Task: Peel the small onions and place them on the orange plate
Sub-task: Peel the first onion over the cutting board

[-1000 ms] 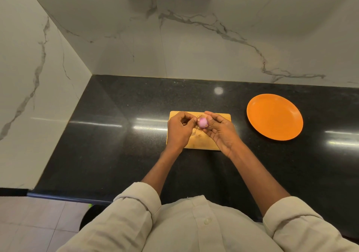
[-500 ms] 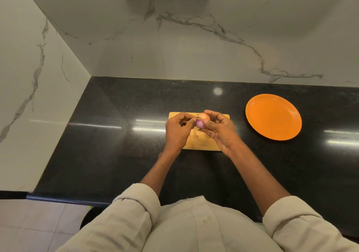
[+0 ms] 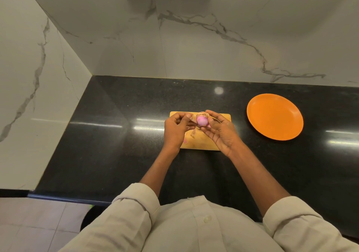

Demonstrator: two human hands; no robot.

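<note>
From the head view, both hands work above a wooden board on the black worktop. The right hand holds a small onion between thumb and fingertips, its grip closed on the bulb, which shows pink, mostly bare flesh. The left hand pinches a flap of papery skin at the onion's left side, so its grip is closed on the peel. Loose scraps of skin lie on the board under the hands. The orange plate sits well apart to the right on the worktop and holds nothing. No other onions can be seen; any would be hidden behind the hands. The likely risks: the bare bulb looks slick, and a hard tug on the skin could pop it out of the fingertips to roll across the worktop. The dry skin may also tear short, leaving a strip near the root, or a bit could cling and ride along to the plate.
</note>
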